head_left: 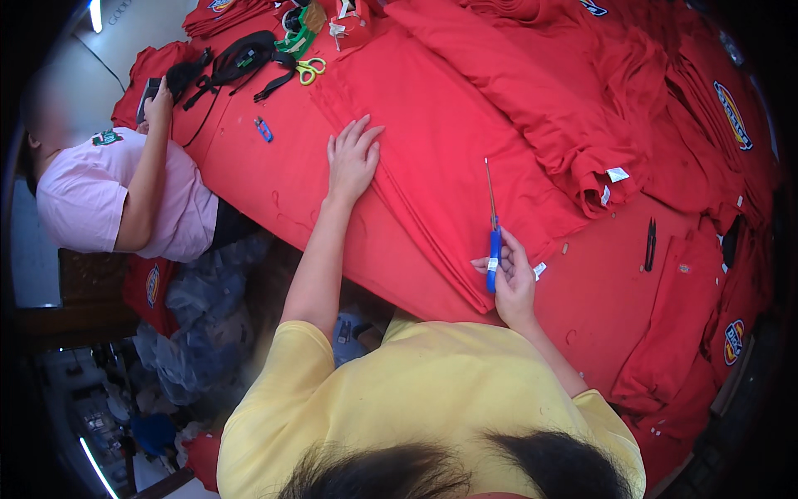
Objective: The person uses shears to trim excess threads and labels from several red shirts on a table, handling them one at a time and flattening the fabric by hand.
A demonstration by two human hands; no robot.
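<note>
A red garment (pixel 465 125) lies spread on the red-covered table in front of me. My left hand (pixel 353 158) rests on its left folded edge, fingers stretched out and holding nothing. At the near end of the cloth, my right hand (pixel 514 279) grips a blue-handled tool (pixel 496 249) with a long, thin metal shaft that points away from me. Whether the shaft is a blade or a rod I cannot tell. A white label (pixel 539 270) shows beside the right hand.
Piles of red garments (pixel 573 100) cover the far and right sides. Black tweezers or snips (pixel 650 245) lie at right. Far left are yellow-handled scissors (pixel 311 71), a black strap (pixel 241 58) and a small blue tool (pixel 263 129). Someone in a pink shirt (pixel 125 191) stands left, holding a dark object.
</note>
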